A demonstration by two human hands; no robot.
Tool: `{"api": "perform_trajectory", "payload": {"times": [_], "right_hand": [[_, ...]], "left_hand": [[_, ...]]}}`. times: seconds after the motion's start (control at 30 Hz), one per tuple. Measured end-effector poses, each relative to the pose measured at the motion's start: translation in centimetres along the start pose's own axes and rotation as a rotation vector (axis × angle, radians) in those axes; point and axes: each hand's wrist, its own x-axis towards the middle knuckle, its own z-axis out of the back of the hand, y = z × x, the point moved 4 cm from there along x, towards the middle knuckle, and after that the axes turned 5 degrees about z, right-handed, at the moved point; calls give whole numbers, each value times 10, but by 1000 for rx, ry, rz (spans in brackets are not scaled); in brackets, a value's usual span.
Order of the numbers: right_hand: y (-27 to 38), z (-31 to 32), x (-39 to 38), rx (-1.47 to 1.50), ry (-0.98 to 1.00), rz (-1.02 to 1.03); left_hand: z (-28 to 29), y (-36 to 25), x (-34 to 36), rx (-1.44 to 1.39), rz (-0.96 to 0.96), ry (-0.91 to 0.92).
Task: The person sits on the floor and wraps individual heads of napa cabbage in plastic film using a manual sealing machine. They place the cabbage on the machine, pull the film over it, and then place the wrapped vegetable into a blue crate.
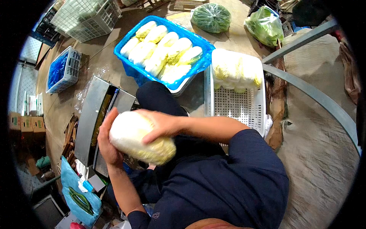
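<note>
Between my two hands I hold a napa cabbage point(131, 131), pale white at one end and yellow and leafy at the other. A glossy sheen on it looks like clear film. My left hand point(108, 143) cups its white end from the left, fingers curled round it. Over its top lies my right hand point(162, 123), the thumb pressed on the near side and a little blurred. Just left of the cabbage stands a metal device point(89, 120) with a long dark slot. Beyond my knee, several napa cabbages point(160, 45) fill a crate lined with blue plastic point(207, 49).
At right, a white perforated crate point(234, 108) holds a row of cabbages point(238, 72) at its far end. Bagged greens point(211, 18) and another leafy bag point(265, 26) lie beyond. A curved metal bar point(320, 91) crosses the right side. Stacked white baskets point(85, 21) stand far left.
</note>
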Motion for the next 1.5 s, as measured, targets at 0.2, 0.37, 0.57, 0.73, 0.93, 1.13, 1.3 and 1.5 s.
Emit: {"api": "perform_trajectory", "payload": {"times": [0.2,0.37,0.57,0.73,0.93,1.13,1.3,1.5], "right_hand": [[63,166,-136,-328,-723,-69],[108,325,-314,-1027,-1349,-207],[175,404,-404,-1357,-1377,-259],[188,452,-417,-1151,-1473,-214],[128,521,-433,-1052,-1216,-437],[124,524,-444,-1236,-1381,-425],[132,501,-418,-1453,-1515,-527],[138,494,-411,-1404,-1272,-660]], "left_hand": [[17,11,12,128,-3,46],[64,40,1,199,192,-154],[74,39,10,248,214,-202],[60,26,17,350,196,-159],[67,24,4,373,224,-212],[71,29,-4,368,264,-244],[64,27,0,403,237,-220],[67,24,-2,400,215,-232]]}}
